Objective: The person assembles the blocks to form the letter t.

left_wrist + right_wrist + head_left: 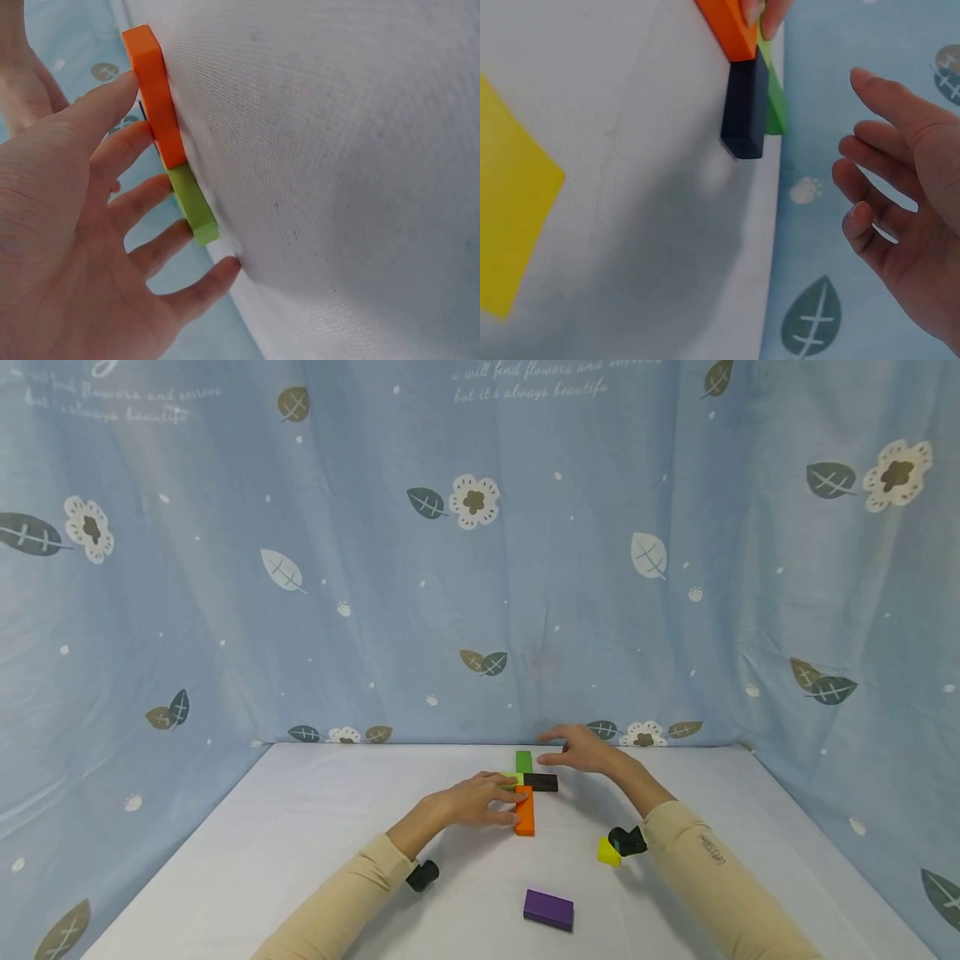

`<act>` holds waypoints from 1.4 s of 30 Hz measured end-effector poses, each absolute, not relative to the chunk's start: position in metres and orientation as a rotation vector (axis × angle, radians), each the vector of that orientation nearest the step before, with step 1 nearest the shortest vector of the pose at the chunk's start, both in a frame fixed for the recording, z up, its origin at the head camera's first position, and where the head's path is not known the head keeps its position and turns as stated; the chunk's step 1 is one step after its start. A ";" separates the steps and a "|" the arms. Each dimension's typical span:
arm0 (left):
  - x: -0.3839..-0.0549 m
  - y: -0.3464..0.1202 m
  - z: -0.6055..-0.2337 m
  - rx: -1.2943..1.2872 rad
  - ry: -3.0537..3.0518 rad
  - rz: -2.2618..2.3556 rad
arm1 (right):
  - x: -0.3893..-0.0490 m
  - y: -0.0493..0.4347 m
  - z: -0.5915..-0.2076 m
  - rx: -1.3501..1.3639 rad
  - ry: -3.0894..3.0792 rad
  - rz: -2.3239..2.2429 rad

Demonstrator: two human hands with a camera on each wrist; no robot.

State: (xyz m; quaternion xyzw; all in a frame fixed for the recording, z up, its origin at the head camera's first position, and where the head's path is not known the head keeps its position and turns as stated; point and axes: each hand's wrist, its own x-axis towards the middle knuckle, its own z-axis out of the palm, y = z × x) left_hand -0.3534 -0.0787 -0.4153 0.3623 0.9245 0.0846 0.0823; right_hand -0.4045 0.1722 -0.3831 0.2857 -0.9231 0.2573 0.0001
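Note:
Four-armed cross of blocks lies on the white table: an orange block (525,814) nearest, a black block (542,782) at right, a green block (523,762) at the far end, and a yellow-green block (193,204) at left. My left hand (474,799) touches the orange block with thumb and index finger, while other fingertips rest at the yellow-green one. Its fingers are spread and fairly straight. Past the black block, my right hand (582,749) hovers with loosely bent fingers and nothing in them.
A purple block (548,910) lies near the front of the table (300,827). The yellow block (609,852) sits by the right forearm, partly behind the black wrist camera (628,841). A blue patterned curtain (375,610) hangs along the back and sides.

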 end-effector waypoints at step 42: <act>-0.353 -0.078 -0.414 1.075 2.752 0.259 | -0.319 0.207 -0.372 1.119 -2.931 0.791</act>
